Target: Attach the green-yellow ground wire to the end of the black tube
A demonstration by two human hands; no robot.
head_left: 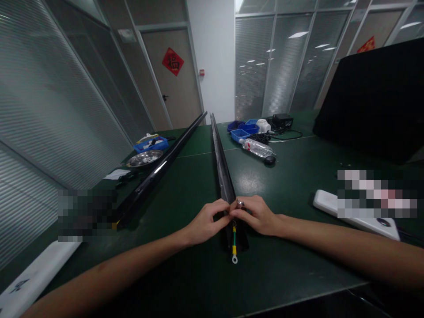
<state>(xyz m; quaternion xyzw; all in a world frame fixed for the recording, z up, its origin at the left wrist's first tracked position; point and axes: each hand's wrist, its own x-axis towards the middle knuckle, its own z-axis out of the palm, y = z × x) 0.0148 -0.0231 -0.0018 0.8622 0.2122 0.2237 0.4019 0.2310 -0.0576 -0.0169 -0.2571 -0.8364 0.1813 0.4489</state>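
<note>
A long black rail (222,170) lies lengthwise on the table, its near end in front of me. Over that end my left hand (209,221) is closed, with thumb and forefinger pinched together. My right hand (257,215) meets it from the other side, also closed in a pinch, fingertips touching the left ones. Whatever sits between the fingertips is hidden. A small shiny metal piece (240,204) shows at the right fingers; I cannot tell what it is. Just below the hands, a short green-and-yellow wire (234,238) with a ring terminal (235,259) points towards me.
Another black rail (162,170) lies to the left. Beyond it are a metal dish (145,158) and a blue tray (150,145). Back right are blue bins (240,134), a plastic bottle (257,148) and a black adapter (282,120). White devices (356,216) flank the table (285,274).
</note>
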